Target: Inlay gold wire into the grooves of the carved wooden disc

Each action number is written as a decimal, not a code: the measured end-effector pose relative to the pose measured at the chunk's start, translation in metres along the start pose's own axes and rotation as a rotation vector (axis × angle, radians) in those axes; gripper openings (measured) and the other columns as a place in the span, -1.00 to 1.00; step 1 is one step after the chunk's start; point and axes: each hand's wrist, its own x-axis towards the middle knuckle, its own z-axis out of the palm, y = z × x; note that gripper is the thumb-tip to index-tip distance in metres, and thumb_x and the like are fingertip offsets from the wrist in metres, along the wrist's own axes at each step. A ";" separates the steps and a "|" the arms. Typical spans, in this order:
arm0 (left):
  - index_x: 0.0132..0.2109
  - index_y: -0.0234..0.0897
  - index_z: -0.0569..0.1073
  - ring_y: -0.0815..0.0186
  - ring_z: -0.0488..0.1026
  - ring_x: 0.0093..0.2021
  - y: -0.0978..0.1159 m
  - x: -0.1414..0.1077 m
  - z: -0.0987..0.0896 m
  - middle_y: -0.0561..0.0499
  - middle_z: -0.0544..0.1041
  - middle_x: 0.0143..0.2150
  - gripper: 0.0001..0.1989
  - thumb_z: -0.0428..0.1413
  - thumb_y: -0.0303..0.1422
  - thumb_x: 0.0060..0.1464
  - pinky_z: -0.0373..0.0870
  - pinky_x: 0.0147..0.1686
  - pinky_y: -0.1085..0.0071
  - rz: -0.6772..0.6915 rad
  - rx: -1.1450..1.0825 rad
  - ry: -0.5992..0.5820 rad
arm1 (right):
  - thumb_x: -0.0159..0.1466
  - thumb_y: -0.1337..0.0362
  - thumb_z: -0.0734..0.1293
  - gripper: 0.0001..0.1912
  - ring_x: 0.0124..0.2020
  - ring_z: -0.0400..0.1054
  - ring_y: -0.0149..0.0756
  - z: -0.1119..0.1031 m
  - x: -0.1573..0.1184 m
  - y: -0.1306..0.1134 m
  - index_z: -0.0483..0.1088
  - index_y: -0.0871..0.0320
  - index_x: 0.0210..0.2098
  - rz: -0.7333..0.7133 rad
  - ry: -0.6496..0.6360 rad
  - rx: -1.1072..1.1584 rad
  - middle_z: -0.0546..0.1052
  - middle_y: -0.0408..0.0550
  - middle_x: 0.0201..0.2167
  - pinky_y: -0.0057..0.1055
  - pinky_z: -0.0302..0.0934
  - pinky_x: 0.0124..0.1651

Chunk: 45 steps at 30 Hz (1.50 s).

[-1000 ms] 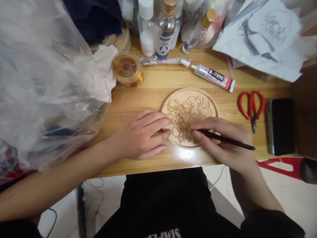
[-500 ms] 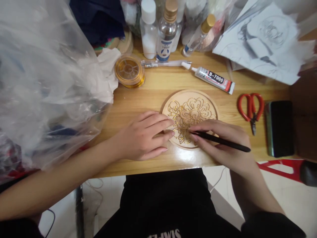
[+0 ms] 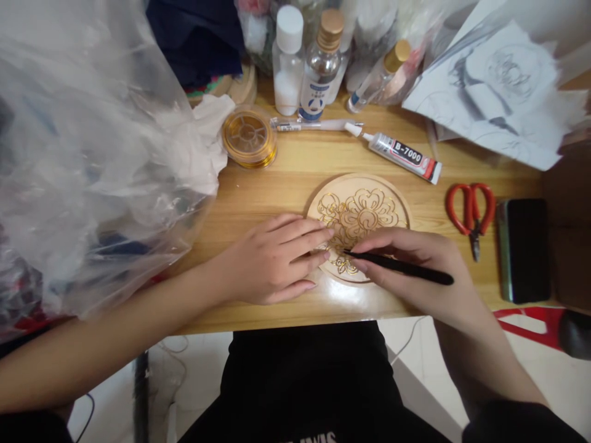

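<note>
A round wooden plaque with a raised rim lies near the table's front edge. Gold wire flowers form a pattern across its face. My left hand lies flat with its fingers stretched out, their tips over the plaque's left side. Between the thumb and fingers of my right hand is a pair of black tweezers. Their tip points down-left onto the lower part of the wire pattern, close to my left fingertips. Whether the tip grips any wire is too small to tell.
A spool of gold wire, a pen and a B-7000 glue tube lie behind the plaque. Red-handled pliers and a phone are at right. Bottles stand behind; plastic bags fill the left.
The tweezers' tip has moved slightly left across the plaque, towards my left fingertips, with my right hand. My left hand keeps its place on the plaque. The whole view has shifted a little.
</note>
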 end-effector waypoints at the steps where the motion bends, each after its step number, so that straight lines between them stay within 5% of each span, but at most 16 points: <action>1: 0.01 -0.36 0.45 0.09 0.30 0.18 0.000 0.000 0.000 -0.20 0.37 0.18 -0.65 0.02 -0.24 0.18 0.27 0.12 0.12 -0.002 0.000 -0.006 | 0.13 0.34 0.41 -0.88 -0.38 0.46 -0.42 -0.002 0.001 -0.001 0.48 0.13 -0.29 -0.049 -0.034 -0.025 0.57 -0.14 -0.37 -0.52 0.36 -0.32; 5: 0.03 -0.36 0.44 0.07 0.31 0.18 0.000 0.000 -0.001 -0.19 0.38 0.18 -0.64 0.01 -0.23 0.19 0.29 0.11 0.11 -0.009 0.001 -0.020 | 0.17 0.41 0.36 -0.80 -0.20 0.46 -0.36 -0.007 0.007 -0.003 0.46 0.14 -0.20 -0.178 -0.163 -0.079 0.56 -0.08 -0.25 -0.45 0.33 -0.13; 11: 0.02 -0.34 0.45 0.09 0.30 0.18 0.000 0.000 -0.001 -0.20 0.39 0.17 -0.64 0.01 -0.23 0.19 0.29 0.11 0.12 -0.024 -0.008 -0.022 | 0.18 0.39 0.34 -0.79 -0.23 0.47 -0.38 -0.006 0.014 -0.005 0.45 0.15 -0.16 -0.159 -0.185 -0.138 0.57 -0.09 -0.25 -0.49 0.34 -0.18; 24: -0.08 -0.40 0.47 0.11 0.39 0.08 -0.002 -0.002 0.000 -0.18 0.49 0.05 -0.70 0.07 -0.26 0.13 0.34 0.05 0.16 -0.032 0.025 0.142 | 0.15 0.36 0.40 -0.92 -0.39 0.46 -0.45 0.001 0.005 -0.004 0.49 0.15 -0.32 -0.109 0.028 -0.170 0.58 -0.14 -0.38 -0.55 0.32 -0.34; 45: -0.01 -0.33 0.43 0.10 0.31 0.14 -0.003 -0.004 0.003 -0.18 0.42 0.12 -0.67 0.03 -0.23 0.16 0.29 0.09 0.13 -0.015 0.044 0.052 | 0.18 0.35 0.37 -0.91 -0.41 0.46 -0.41 0.007 0.001 -0.001 0.48 0.15 -0.29 -0.145 -0.001 -0.166 0.58 -0.11 -0.39 -0.50 0.32 -0.35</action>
